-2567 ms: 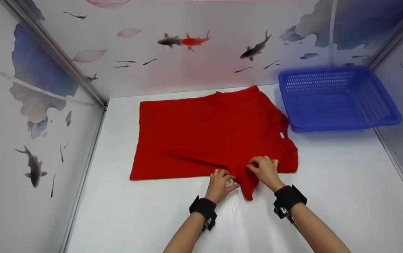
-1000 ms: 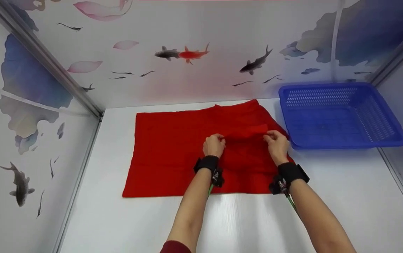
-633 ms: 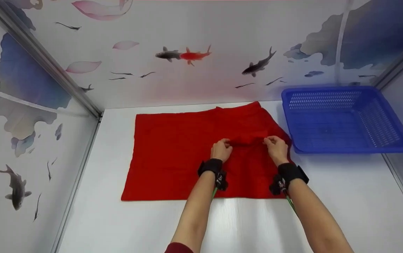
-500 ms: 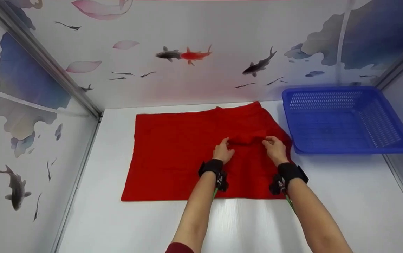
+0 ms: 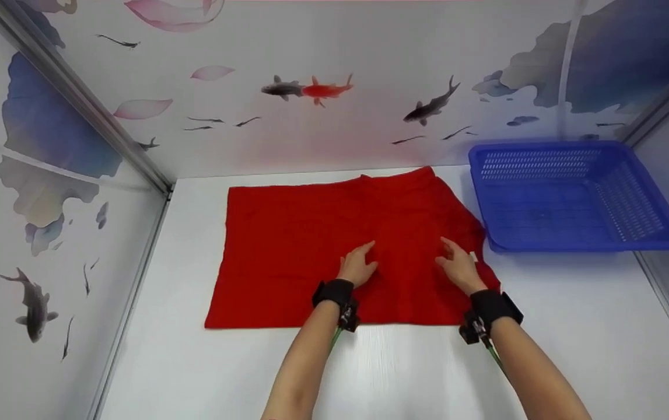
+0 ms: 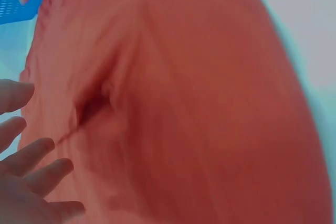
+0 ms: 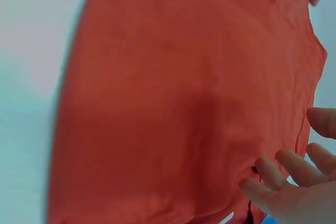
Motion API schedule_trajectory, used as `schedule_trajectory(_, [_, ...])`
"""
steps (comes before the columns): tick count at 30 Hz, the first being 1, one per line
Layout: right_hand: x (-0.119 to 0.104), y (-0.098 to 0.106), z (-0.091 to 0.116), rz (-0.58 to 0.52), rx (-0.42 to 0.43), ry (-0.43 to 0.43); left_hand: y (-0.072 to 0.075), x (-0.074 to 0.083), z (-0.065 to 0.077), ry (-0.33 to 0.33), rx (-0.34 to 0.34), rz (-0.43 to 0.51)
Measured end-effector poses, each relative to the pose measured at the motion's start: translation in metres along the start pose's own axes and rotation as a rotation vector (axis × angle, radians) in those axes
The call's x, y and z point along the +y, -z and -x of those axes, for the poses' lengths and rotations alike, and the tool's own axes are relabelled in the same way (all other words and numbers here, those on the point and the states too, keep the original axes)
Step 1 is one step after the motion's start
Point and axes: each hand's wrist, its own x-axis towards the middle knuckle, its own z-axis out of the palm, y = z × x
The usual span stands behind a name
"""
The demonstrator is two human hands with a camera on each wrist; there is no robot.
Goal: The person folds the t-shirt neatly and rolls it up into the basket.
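Red shirt [image 5: 305,245] on white table [image 5: 398,373], fish-printed walls [image 5: 363,122]

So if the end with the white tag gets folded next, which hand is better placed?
Probably the right hand: it is beside the white tag, near the edge of the red garment by the blue basket, while the left hand is over the garment's middle. Both look empty.

Enclosure, white walls [image 5: 363,35] with printed pond motif.
Back wall [image 5: 311,137]: red fish [image 5: 326,90], dark fish [image 5: 430,107], pink petals [image 5: 143,109]; left wall [image 5: 118,280]: blue-grey leaf shape [image 5: 48,122]; corners: grey metal strips [image 5: 82,96]; surface [image 5: 171,361]: white, faintly glossy.
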Motion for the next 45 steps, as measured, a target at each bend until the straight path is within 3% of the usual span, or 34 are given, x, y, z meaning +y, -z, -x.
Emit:
schedule_trajectory(5, [0.022,0.001,0.028,0.181,0.119,0.080,0.026,-0.045,0.031,-0.071,0.119,-0.059])
schedule_trajectory(9, [0.042,0.005,0.052,0.273,0.241,0.119,0.051,-0.095,0.063,-0.080,0.287,-0.088])
schedule_trajectory(12, [0.057,0.008,0.067,0.332,0.322,0.103,0.067,-0.132,0.089,-0.062,0.442,-0.114])
schedule_trajectory(16, [0.073,0.010,0.083,0.392,0.385,0.026,0.081,-0.171,0.118,0.053,0.626,-0.162])
schedule_trajectory(19, [0.082,0.009,0.088,0.417,0.426,-0.013,0.087,-0.189,0.131,0.196,0.683,-0.184])
schedule_trajectory(24, [0.093,0.007,0.093,0.457,0.480,-0.015,0.090,-0.203,0.141,0.385,0.721,-0.210])
schedule_trajectory(30, [0.098,0.003,0.099,0.497,0.467,0.057,0.089,-0.206,0.153,0.471,0.767,-0.160])
schedule_trajectory(36, [0.106,0.005,0.113,0.501,0.440,0.119,0.088,-0.209,0.171,0.458,0.720,-0.097])
schedule_trajectory(45, [0.122,0.007,0.142,0.437,0.423,0.096,0.082,-0.219,0.209,0.391,0.683,-0.092])
